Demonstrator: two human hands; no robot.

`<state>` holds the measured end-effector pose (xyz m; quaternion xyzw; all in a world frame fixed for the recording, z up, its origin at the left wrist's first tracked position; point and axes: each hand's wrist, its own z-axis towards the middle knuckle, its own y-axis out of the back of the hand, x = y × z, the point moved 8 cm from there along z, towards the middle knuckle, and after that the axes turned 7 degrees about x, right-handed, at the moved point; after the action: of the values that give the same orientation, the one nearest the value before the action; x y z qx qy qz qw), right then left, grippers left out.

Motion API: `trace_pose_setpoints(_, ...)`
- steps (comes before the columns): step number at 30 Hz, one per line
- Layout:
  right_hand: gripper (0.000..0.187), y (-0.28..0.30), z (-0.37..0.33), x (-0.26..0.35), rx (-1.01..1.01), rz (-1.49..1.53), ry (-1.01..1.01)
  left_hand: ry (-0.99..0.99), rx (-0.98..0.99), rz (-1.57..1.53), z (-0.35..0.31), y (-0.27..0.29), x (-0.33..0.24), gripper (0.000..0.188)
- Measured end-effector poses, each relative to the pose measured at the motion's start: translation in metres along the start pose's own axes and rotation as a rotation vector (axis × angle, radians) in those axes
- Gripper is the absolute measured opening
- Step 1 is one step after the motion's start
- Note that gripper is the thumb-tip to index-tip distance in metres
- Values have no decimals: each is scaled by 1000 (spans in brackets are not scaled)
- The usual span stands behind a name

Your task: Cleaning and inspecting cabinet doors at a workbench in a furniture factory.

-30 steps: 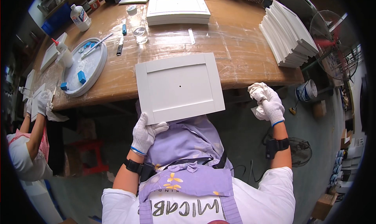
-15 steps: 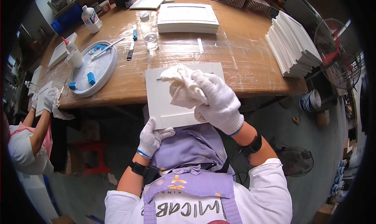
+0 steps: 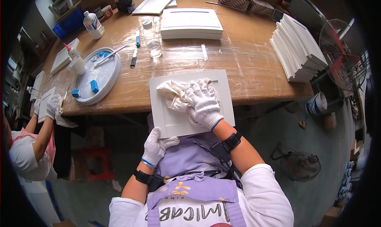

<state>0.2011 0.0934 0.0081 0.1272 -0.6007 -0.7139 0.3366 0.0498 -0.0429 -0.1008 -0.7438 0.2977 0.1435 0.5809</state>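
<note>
A white cabinet door panel [image 3: 160, 115] with a raised frame leans against the table's front edge, over my lap. My left hand [image 3: 156, 146], in a white knit glove, grips its lower left corner, with the thumb at the panel's edge and the fingers partly behind it. Gloved as well, my right hand [image 3: 204, 102] presses a crumpled cream cloth [image 3: 173, 95] down on the recessed middle. Its fingers lie across the cloth and hide part of it.
On the wrapped table [image 3: 135, 86] are a round tray [image 3: 86, 86] with blue blocks, a glue bottle [image 3: 71, 50], a clear bottle [image 3: 154, 40], a cutter knife [image 3: 133, 59], and stacked panels [image 3: 190, 22]. More panels [image 3: 297, 48] lean at right. Another person's gloved hands [image 3: 51, 106] work at left.
My right hand has come down with the cloth onto the panel, its fingers flattening out over it. My left hand keeps its hold on the corner.
</note>
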Motion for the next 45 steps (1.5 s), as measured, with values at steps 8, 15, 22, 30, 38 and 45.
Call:
trace_pose_setpoints(8, 72, 12, -4, -22, -38, -46, -74, -29, 29, 9, 1, -3, -1, 51)
trace_pose_setpoints(15, 70, 13, -5, -21, -69, -14, -69, -13, 13, -25, 0, 0, 1, 46)
trace_pose_setpoints(22, 69, 12, -5, -23, -79, -4, -66, -4, 22, -50, 0, -2, 0, 46)
trace_pose_setpoints(30, 70, 12, -3, -22, -55, 13, -72, -7, 8, -11, -1, -3, -1, 49)
trace_pose_setpoints(38, 70, 11, -4, -23, -25, -24, -83, -3, 12, -46, 0, 1, 1, 44)
trace_pose_setpoints(45, 70, 10, -5, -23, -39, 0, -80, -4, 26, -52, -1, -1, 1, 46)
